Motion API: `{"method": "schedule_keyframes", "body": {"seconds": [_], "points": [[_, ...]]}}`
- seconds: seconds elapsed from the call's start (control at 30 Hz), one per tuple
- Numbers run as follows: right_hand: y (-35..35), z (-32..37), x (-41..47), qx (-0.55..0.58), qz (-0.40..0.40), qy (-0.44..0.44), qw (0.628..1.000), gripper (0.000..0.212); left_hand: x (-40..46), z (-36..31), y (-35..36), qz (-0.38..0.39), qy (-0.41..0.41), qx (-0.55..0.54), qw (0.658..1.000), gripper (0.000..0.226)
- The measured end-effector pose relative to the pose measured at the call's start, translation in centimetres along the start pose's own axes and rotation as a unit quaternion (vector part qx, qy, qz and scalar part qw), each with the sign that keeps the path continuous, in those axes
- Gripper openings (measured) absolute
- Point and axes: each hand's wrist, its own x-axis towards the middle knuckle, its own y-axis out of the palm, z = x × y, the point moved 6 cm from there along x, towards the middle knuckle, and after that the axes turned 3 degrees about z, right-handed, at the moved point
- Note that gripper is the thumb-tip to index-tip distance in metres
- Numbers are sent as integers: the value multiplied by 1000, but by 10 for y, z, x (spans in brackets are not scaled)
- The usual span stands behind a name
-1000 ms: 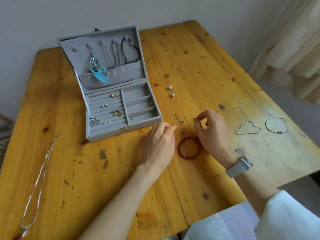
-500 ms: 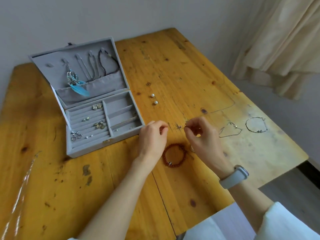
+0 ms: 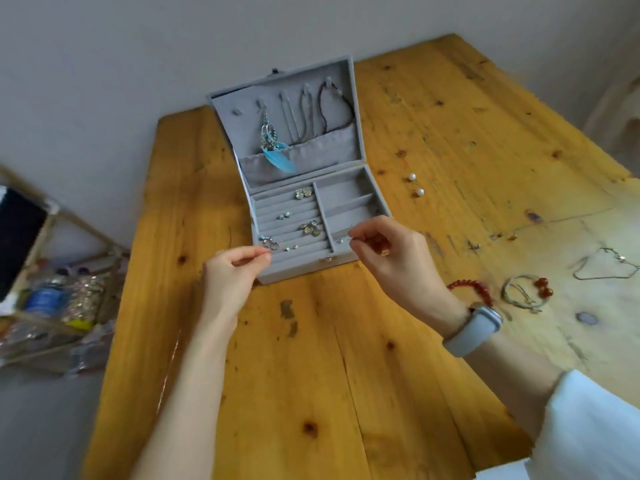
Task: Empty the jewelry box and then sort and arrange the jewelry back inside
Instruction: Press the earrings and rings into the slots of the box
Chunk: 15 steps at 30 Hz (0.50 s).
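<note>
Item: grey velvet-lined jewelry box, lid propped open, standing on the far-centre part of a yellow knotty pine table.

Contents, lid: feather-and-silver pendant earring with a turquoise plume on a hook; a dark beaded strand and pale chains hung beside it, tails tucked in the fabric pocket.

Contents, base, ring-roll section: small gold-toned and silver-toned earrings in several rows. The divided compartments on the other side look nearly bare; one tiny stud shows near the front.

Progress, as judged: refilling is well under way. The lid and ring rolls are stocked; the compartments and the loose pieces remain.

Still outside the box, on the table: two white pearl studs just beside the box; red beaded bracelet, partly behind the right wrist; pale cord bracelet with red beads; thin silver chain further out; a few tiny pieces between.

Hands: left hand and right hand are raised in front of the box's front edge, each with thumb and forefinger pressed together as if pinching. A very fine piece may run between them; too thin to confirm. Small red and gold beads show in the curl of the right palm. The right wrist carries a grey-strapped watch.

Beyond the table edge: a wooden rack of bottles, blurred.
</note>
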Motion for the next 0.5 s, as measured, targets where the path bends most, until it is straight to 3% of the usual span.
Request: {"method": "schedule_keyframes", "body": {"seconds": [0.27, 0.5], "points": [[48, 3, 19, -56, 61, -16, 996, 6, 18, 6, -6, 76, -40, 52, 995, 11], [89, 9, 35, -173, 141, -57, 973, 10, 27, 1, 5, 112, -22, 190, 975, 11]]}}
